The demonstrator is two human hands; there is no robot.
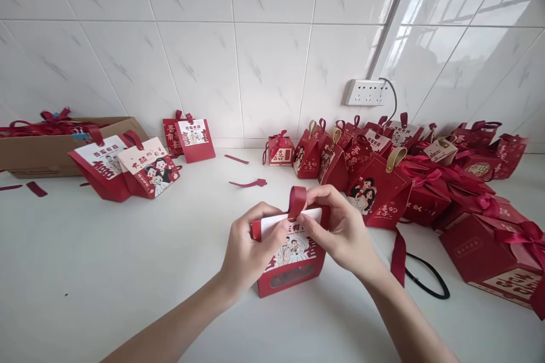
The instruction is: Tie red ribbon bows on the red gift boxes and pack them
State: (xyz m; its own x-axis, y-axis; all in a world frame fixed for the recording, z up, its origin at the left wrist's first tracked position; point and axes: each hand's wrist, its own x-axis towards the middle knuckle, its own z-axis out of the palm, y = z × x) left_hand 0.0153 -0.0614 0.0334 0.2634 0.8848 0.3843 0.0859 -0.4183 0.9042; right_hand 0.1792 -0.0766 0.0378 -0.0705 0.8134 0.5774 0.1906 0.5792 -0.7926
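Note:
A red gift box (272, 282) with a white printed front and an oval window stands on the white table before me. My left hand (258, 247) grips its top left, the thumb pressed on the front just below the strap. At the top right, my right hand (340, 227) pinches the box beside the same strap, thumb in front and fingers behind. The red ribbon loop handle (297, 199) rises between the two hands. The fingers behind the box are partly hidden.
Several finished red gift boxes (378, 193) crowd the right side. Two boxes (149, 167) stand at left near a cardboard box (40, 153) of ribbons. Ribbon scraps (247, 183), a black cord loop (438, 295) and a wall power strip (368, 92) are also there.

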